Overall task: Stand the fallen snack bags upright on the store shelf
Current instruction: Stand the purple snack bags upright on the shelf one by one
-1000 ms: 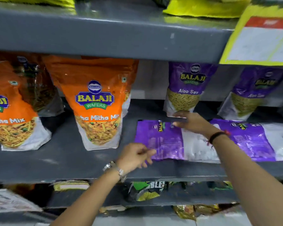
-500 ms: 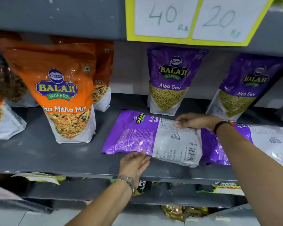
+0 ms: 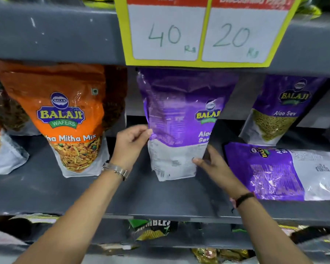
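A purple Aloo Sev bag (image 3: 177,119) stands upright at the middle of the grey shelf (image 3: 95,193), its back panel turned toward me. My left hand (image 3: 131,143) pinches its left edge. My right hand (image 3: 212,164) grips its lower right corner. A second purple Aloo Sev bag (image 3: 286,170) lies flat on the shelf just right of my right hand. Behind that one, another purple bag (image 3: 280,109) stands upright at the back right.
Orange Mitha Mix bags (image 3: 65,119) stand upright to the left, close to my left hand. A yellow price sign (image 3: 202,33) reading 40 and 20 hangs from the shelf above, just over the held bag. More snack packs (image 3: 151,229) lie on the lower shelf.
The purple bag that lay flat under both hands has been lifted and turned upright. My left hand moved up to its left edge, my right hand down to its lower right corner.
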Demonstrator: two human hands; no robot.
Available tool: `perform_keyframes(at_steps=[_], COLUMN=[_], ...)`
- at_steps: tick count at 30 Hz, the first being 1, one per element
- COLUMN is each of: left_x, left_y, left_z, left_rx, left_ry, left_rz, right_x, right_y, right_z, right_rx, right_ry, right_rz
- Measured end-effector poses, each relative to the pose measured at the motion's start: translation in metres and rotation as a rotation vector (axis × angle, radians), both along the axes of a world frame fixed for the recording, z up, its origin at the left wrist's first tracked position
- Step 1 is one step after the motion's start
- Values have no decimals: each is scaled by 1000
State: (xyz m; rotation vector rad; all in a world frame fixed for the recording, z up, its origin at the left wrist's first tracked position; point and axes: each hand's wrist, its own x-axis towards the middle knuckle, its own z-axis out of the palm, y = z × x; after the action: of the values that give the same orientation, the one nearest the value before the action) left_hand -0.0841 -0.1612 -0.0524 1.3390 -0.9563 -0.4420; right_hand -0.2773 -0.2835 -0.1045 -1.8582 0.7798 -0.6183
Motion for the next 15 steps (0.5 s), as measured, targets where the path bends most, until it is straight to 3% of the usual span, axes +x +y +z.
perform_keyframes(at_steps=[4,9,12,15], left_x=[10,16,13,14], left_y=[6,6,-8,-21], left_z=[-30,-58,-68,-69], left_rx=[105,410,440,435], left_ry=[212,76,49,42], left_rz=[-80,-387,-292,-149], right_x=[3,3,4,-2], right_y=[-2,-16,-4,23], right_z=[-13,-4,-9,-18], right_rx=[39,128,128,64], right_ry=[17,55,58,-97], right_rz=[-8,211,141,-37])
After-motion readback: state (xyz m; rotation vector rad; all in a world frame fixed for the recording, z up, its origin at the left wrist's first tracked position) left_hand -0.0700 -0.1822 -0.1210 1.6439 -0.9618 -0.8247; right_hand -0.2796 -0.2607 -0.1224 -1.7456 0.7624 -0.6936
